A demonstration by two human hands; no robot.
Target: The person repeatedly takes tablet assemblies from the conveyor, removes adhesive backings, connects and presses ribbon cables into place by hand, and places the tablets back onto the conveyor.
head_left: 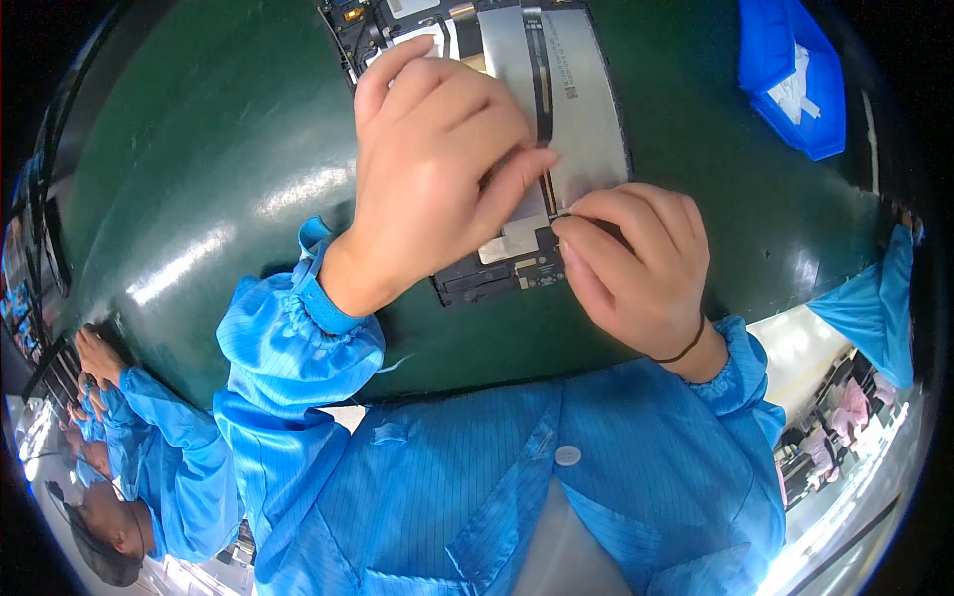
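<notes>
An opened tablet (596, 109) lies on the green table, its silver battery panels and dark circuit board exposed. A narrow black ribbon cable (542, 79) runs lengthwise over the battery. My left hand (437, 159) arches across the tablet's left half, fingers curled and thumb bent in close to the cable. Whatever its fingertips hold, if anything, is hidden. At the cable's near end, my right hand (636, 253) is closed, with thumb and forefinger pinched at the strip. The near circuit board (507, 280) shows between my two wrists.
A blue plastic bin (833, 114) with white scraps (795, 89) inside stands at the far right of the green tabletop (199, 149). On the left, another person in a blue smock (184, 457) sits along the table, that person's hands (97, 358) at its edge.
</notes>
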